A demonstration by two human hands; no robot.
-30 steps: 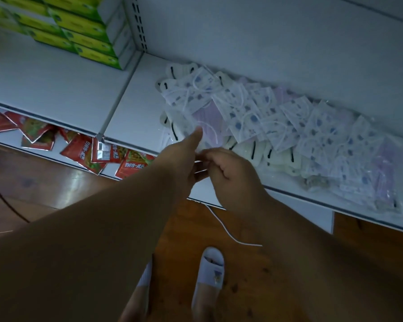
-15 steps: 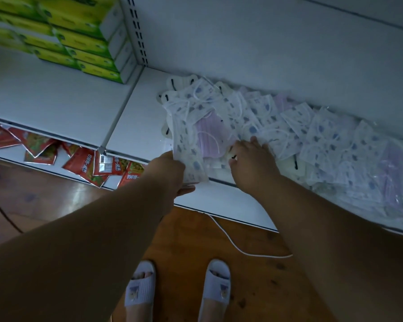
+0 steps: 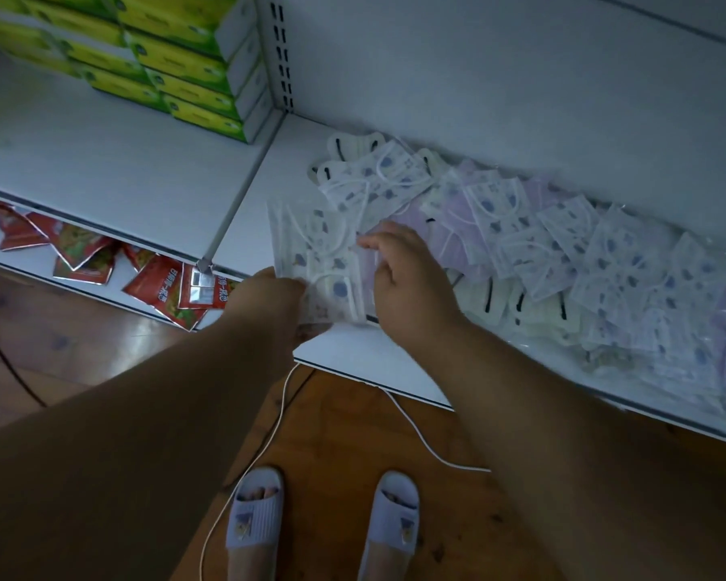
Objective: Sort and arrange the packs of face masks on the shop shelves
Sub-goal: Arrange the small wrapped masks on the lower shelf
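Observation:
A loose heap of clear face-mask packs (image 3: 554, 245), white with blue spots, lilac, and cream with black marks, lies on the white shelf (image 3: 244, 195). My left hand (image 3: 269, 299) grips the near edge of a small stack of spotted mask packs (image 3: 311, 262) at the shelf's front lip. Just right of that stack, my right hand (image 3: 407, 278) is over the packs with its fingers loosely bent, fingertips touching the stack's right side. What its fingers hold, if anything, is hidden.
Green boxes (image 3: 177, 60) are stacked at the back left of the neighbouring shelf. Red sachets (image 3: 160, 287) lie on the lower shelf at the left. A white cable (image 3: 269, 434) trails over the wooden floor by my slippered feet (image 3: 323, 522).
My left hand has shifted a stack of spotted packs to the left along the shelf front. My right hand moved from the heap onto the stack's right side.

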